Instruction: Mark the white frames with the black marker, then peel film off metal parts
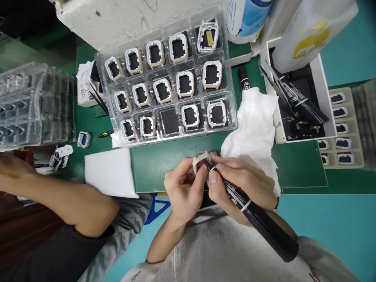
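My left hand (pixel 186 188) pinches a small cream-coloured watch case (pixel 201 157) above the front edge of the green bench. In my right hand (pixel 243 184) is a thick black marker (pixel 258 223), its tip end at the inner side of the case. Fingers partly hide both the case and the tip, so I cannot tell whether they touch. Behind my hands lies a clear plastic tray (pixel 183 137) with rows of similar watch cases; one pocket in its front row (pixel 169 121) holds no case. The case at the back right carries a yellow piece (pixel 209 38).
White cloth (pixel 251 125) lies right of the tray, beside another marker (pixel 243 76). A white box (pixel 307 135) holds markers, tweezers and a bottle (pixel 311 35). At left are a white pad (pixel 109 172), stacked clear trays (pixel 38 105) and a co-worker's arm (pixel 67 199).
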A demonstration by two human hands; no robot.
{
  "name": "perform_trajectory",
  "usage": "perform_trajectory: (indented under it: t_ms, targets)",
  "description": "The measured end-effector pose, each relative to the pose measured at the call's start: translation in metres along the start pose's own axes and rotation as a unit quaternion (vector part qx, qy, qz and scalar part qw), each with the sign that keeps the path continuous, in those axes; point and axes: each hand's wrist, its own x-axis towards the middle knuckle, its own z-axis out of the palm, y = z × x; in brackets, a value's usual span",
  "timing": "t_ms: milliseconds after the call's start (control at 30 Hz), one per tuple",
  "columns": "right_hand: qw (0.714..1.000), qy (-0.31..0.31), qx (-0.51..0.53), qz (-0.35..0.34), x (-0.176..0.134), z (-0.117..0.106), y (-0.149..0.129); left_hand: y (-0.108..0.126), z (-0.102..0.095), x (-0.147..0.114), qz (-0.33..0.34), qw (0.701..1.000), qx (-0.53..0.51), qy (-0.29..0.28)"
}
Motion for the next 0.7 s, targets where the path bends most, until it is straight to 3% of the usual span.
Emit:
perform_trajectory:
  t_ms: [200,533,700]
  targets:
    - [0.999,0.042,0.022,0.0,-0.002,0.004,0.0,0.003,0.0,0.006,-0.012,0.999,-0.043,-0.002]
    - [0.999,0.035,0.023,0.02,-0.004,0.004,0.0,0.004,0.0,0.006,-0.036,0.995,-0.087,-0.024]
    - [0.996,0.05,0.051,0.05,-0.008,-0.001,-0.002,-0.001,-0.002,0.011,-0.07,0.983,-0.166,-0.028]
